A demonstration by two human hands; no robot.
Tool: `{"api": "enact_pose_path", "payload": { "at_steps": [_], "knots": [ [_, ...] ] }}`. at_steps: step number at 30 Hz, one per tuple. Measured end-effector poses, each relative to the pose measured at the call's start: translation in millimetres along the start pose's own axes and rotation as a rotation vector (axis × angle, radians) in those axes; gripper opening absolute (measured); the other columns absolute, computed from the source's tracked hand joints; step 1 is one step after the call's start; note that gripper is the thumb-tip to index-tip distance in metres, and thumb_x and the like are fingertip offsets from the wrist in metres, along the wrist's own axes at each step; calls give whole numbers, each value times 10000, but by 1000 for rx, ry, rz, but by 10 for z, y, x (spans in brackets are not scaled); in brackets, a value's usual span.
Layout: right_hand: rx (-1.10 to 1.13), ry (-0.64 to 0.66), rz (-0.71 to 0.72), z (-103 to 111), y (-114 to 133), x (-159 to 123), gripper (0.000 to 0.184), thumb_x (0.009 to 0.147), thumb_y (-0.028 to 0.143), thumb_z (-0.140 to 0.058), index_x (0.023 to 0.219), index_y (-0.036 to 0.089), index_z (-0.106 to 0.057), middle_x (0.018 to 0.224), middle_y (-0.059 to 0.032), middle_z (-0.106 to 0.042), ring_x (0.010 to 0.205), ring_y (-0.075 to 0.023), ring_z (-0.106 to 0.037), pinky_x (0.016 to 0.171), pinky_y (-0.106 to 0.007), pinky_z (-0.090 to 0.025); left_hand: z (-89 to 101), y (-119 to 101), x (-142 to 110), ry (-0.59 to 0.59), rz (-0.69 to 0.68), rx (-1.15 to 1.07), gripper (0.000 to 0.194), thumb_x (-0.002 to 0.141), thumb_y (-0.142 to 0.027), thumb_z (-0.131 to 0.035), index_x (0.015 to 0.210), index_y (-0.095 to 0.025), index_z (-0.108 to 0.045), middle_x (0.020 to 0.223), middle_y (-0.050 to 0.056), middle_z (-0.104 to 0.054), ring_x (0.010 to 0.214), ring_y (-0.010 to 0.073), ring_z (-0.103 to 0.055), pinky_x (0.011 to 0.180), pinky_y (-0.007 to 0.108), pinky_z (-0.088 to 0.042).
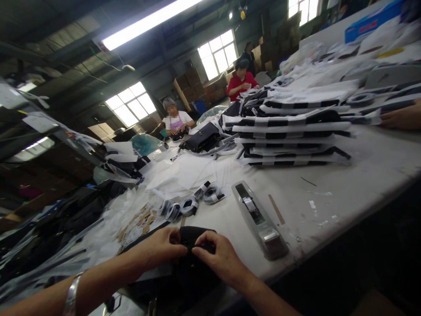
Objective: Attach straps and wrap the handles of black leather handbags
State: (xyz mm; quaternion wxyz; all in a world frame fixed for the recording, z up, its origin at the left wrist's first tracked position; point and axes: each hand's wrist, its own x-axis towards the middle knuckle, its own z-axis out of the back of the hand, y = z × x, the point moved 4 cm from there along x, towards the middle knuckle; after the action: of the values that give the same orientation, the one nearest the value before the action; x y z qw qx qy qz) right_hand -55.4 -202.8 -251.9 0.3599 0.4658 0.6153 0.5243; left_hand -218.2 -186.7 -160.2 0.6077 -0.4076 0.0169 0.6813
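A black bag piece (194,237) lies at the near edge of the white table (362,175). My left hand (162,248) and my right hand (219,256) meet on it, each with fingers pinched closed on its black material. My left wrist wears a silver bangle (72,294). Just beyond the hands lie several coiled black straps wrapped in white paper (189,204). A grey tape dispenser (259,221) sits to the right of my right hand.
A tall stack of black pieces banded in white paper (289,127) fills the table's middle. Loose white sheets (187,171) and a black bag (202,138) lie behind. Plastic bags (108,219) pile at left. Two people sit at the far end; another person's hand (403,116) rests at right.
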Motion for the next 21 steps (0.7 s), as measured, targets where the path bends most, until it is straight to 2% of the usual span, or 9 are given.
{"api": "enact_pose_path", "payload": {
  "at_steps": [8, 13, 17, 21],
  "knots": [
    [46, 96, -55, -69, -38, -4, 165, 769, 314, -682, 812, 158, -653, 757, 8, -640, 744, -150, -590, 667, -227, -432, -38, -43, -75, -3, -2, -25, 270, 654, -318, -664, 859, -143, -653, 715, 5, -663, 683, 199, -629, 609, 270, -475],
    [-4, 85, -91, -111, -61, 2, 155, 755, 303, -675, 790, 159, -630, 744, 3, -633, 737, -161, -592, 651, -237, -427, -67, 33, -74, -75, -40, -31, 259, 623, -278, -656, 840, -135, -652, 714, 3, -658, 699, 200, -625, 609, 264, -459],
    [-70, 77, -78, -156, -38, -28, 125, 764, 287, -658, 785, 172, -613, 746, 3, -628, 732, -165, -590, 642, -245, -418, -101, 84, -94, -124, -85, -46, 249, 614, -239, -646, 842, -142, -663, 747, 8, -679, 763, 221, -638, 676, 285, -477],
    [-155, 3, -35, -169, 13, -73, 82, 781, 256, -639, 778, 190, -591, 758, 9, -614, 762, -169, -585, 672, -256, -410, -149, 77, -115, -166, -81, -93, 226, 615, -221, -637, 827, -148, -658, 771, 17, -693, 792, 234, -640, 707, 297, -483]
  ]
}}
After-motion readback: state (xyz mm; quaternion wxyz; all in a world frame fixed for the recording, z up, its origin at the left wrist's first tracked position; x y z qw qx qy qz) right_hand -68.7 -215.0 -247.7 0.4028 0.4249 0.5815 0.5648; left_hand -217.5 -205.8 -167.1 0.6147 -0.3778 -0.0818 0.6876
